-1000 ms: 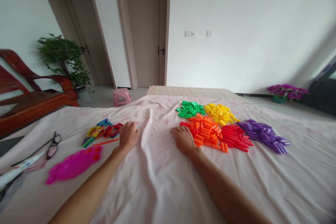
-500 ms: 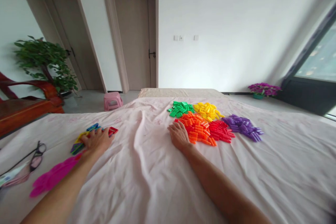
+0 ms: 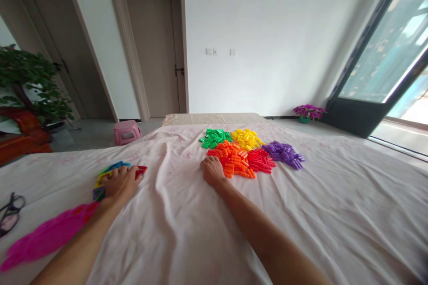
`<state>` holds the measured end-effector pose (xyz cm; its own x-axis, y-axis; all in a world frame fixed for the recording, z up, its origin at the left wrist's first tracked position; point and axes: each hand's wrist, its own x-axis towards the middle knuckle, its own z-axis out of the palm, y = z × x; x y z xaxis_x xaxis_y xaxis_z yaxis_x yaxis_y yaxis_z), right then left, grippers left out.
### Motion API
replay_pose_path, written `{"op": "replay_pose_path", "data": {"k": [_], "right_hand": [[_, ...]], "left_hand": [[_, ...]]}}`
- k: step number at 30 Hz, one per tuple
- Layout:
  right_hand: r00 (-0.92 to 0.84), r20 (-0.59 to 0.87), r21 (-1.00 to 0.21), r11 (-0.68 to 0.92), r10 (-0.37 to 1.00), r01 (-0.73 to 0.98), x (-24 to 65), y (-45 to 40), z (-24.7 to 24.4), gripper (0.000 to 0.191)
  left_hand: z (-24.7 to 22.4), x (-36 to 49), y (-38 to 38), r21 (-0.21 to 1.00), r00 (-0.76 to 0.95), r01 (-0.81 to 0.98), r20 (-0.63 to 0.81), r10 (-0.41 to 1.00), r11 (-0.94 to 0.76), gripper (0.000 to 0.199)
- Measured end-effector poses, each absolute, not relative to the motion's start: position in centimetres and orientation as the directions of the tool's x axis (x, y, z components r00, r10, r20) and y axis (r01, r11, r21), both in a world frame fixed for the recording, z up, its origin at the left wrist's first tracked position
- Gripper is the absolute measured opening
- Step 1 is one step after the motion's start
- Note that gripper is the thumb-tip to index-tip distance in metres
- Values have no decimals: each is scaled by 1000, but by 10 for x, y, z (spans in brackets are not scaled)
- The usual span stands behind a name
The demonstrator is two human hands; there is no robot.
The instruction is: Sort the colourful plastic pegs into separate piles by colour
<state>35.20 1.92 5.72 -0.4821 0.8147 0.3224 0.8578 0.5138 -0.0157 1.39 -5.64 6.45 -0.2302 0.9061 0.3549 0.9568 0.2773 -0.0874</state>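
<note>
My left hand (image 3: 119, 182) lies palm down with spread fingers over a cluster of coloured plastic pieces. Blue pieces (image 3: 117, 166) and yellow ones show beyond and left of it, and a red frame-like piece (image 3: 141, 171) by its right side. The palm hides the rest. On the right, the fingers of my right hand (image 3: 213, 171) are curled down at the left edge of a pile of orange plastic pieces (image 3: 234, 160); whatever is under them is hidden. Red pieces (image 3: 261, 160) adjoin the orange pile.
Green pieces (image 3: 214, 138) and yellow pieces (image 3: 246, 139) lie behind the orange, purple pieces (image 3: 284, 153) to the right. A flat magenta item (image 3: 50, 236) and eyeglasses (image 3: 11, 211) are at left. A wrinkled pale cloth (image 3: 187, 231) covers the surface. A pink stool (image 3: 127, 132) stands beyond.
The view has turned right, so everything sits further left. My right hand's fingers look more bunched at the orange pile's edge. My left hand stays over the coloured pieces.
</note>
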Motion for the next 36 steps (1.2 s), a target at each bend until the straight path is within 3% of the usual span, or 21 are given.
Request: {"op": "replay_pose_path", "data": {"k": [10, 14, 20, 36], "right_hand": [[-465, 323, -12, 495, 824, 869, 352, 17, 57, 24], [-464, 308, -11, 491, 831, 871, 352, 16, 58, 25], [-467, 295, -4, 489, 834, 872, 352, 17, 59, 25], [-458, 293, -22, 485, 839, 874, 351, 13, 58, 26]], "left_hand": [[55, 88, -69, 79, 74, 988, 512, 856, -133, 38], [56, 91, -77, 134, -55, 991, 585, 810, -30, 48], [51, 94, -75, 127, -202, 979, 572, 795, 157, 52], [44, 89, -68, 67, -58, 998, 682, 729, 17, 43]]}}
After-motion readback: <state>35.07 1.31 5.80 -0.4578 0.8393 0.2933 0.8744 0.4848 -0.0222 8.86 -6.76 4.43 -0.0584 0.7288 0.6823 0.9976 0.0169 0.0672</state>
